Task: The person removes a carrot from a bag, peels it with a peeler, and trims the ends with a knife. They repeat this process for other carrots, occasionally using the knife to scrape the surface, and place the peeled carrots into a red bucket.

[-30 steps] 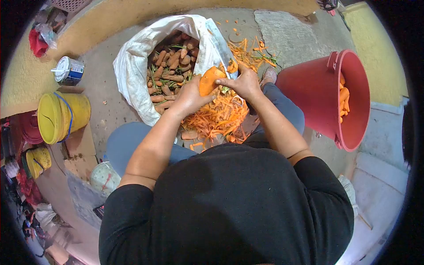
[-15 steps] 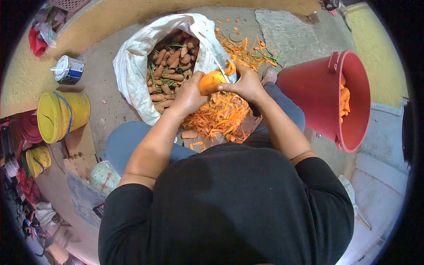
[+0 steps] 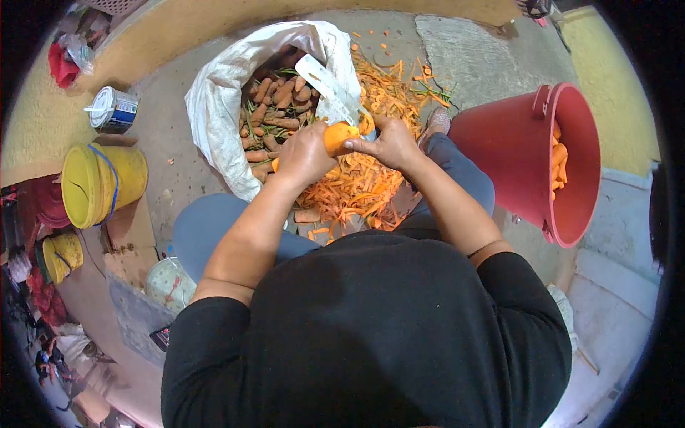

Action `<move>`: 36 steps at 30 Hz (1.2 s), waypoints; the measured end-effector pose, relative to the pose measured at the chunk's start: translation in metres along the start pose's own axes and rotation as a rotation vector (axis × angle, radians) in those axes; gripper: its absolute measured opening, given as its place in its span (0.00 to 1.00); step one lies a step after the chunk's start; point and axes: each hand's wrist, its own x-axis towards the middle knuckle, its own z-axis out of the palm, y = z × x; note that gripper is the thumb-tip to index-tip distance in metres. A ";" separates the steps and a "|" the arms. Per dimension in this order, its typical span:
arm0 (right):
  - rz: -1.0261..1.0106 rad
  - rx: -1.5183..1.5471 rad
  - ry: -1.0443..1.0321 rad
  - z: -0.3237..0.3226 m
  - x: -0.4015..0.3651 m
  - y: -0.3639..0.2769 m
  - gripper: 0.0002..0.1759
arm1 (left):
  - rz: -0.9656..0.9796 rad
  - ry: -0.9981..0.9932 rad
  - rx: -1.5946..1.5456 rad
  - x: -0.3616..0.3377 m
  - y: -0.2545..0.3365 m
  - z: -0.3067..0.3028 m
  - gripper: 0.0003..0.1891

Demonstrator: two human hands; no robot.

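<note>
A peeled orange carrot [image 3: 340, 137] is gripped in my left hand [image 3: 308, 154], whose fingers wrap around it. My right hand [image 3: 392, 145] is closed on what looks like a knife [image 3: 327, 84]. Its broad pale blade points up and left, over the edge of the sack, and its handle is hidden by the fingers. The right thumb rests against the near side of the carrot. A strip of orange peel hangs by the right fingers. Beneath both hands lies a pile of carrot peelings [image 3: 353, 191].
A white sack [image 3: 214, 100] full of unpeeled carrots [image 3: 280, 96] stands open ahead. To the right, a tilted red bucket [image 3: 499, 139] holds peeled carrots [image 3: 559, 164]. More peelings scatter beyond my hands. Yellow buckets [image 3: 125, 175] and a paint can [image 3: 121, 110] stand at left.
The knife blade has turned from nearly edge-on to showing its flat side, tipped up and left. Both hands stay close together around the carrot.
</note>
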 end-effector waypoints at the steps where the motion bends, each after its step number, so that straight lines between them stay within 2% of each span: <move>1: 0.000 0.040 -0.049 0.000 0.000 0.002 0.39 | -0.017 -0.056 0.019 0.000 0.001 -0.003 0.16; 5: -0.044 0.015 -0.146 0.021 0.006 0.039 0.38 | -0.051 -0.269 0.039 -0.001 -0.001 -0.003 0.17; 9: 0.150 0.064 -0.119 0.024 -0.004 0.024 0.37 | -0.145 -0.110 0.101 -0.005 0.000 0.024 0.17; 11: 0.223 0.112 -0.062 0.042 -0.001 0.036 0.38 | -0.177 -0.001 0.127 -0.008 -0.001 0.034 0.17; 13: 0.348 0.208 -0.067 0.049 0.001 0.033 0.39 | -0.185 0.027 0.167 -0.008 -0.004 0.042 0.17; 14: 0.333 0.217 -0.018 0.059 0.002 0.040 0.39 | -0.190 0.041 0.187 -0.007 -0.006 0.044 0.17; 17: 0.529 0.406 -0.136 0.057 0.003 0.034 0.37 | -0.197 0.047 0.229 -0.005 -0.009 0.051 0.16; 23: 0.687 0.730 -0.157 0.057 -0.001 0.029 0.31 | -0.230 0.070 0.247 -0.005 -0.007 0.060 0.15; 26: 0.652 0.725 -0.159 0.054 -0.006 0.025 0.30 | -0.257 0.011 0.244 -0.006 -0.007 0.061 0.17; 29: 0.522 0.509 -0.245 0.052 -0.012 0.040 0.29 | -0.273 -0.214 0.196 -0.011 0.003 0.043 0.22; 32: 0.488 0.572 -0.289 0.054 -0.024 0.049 0.29 | -0.264 -0.432 0.146 -0.011 0.006 0.034 0.25; 34: 0.525 0.716 -0.240 0.055 -0.033 0.049 0.30 | -0.390 -0.455 -0.073 -0.013 -0.001 0.043 0.27; 36: 0.542 0.805 -0.198 0.049 -0.037 0.049 0.29 | -0.433 -0.479 -0.193 -0.012 -0.008 0.045 0.29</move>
